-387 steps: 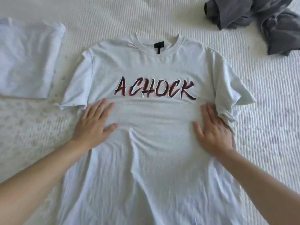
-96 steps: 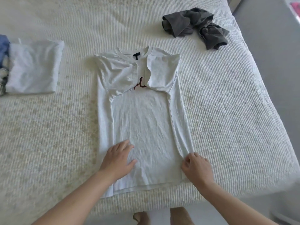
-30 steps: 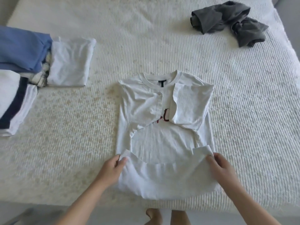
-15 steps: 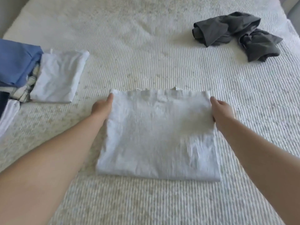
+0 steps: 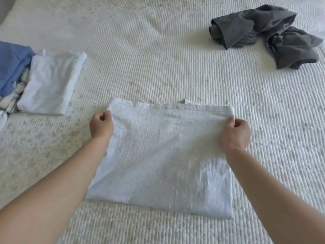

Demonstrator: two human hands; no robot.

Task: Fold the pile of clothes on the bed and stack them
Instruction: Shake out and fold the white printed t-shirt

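Folded since the earlier frame, white T-shirt (image 5: 161,155) is pinched at its far corners by left hand (image 5: 101,125) and right hand (image 5: 235,133); align edges before releasing.

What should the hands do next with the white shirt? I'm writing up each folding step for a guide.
Probably lift the folded white shirt and carry it left onto the folded white garment. The left hand and right hand each pinch a far corner, the shirt already lies as a compact rectangle, and only the crumpled grey garment looks unfolded.
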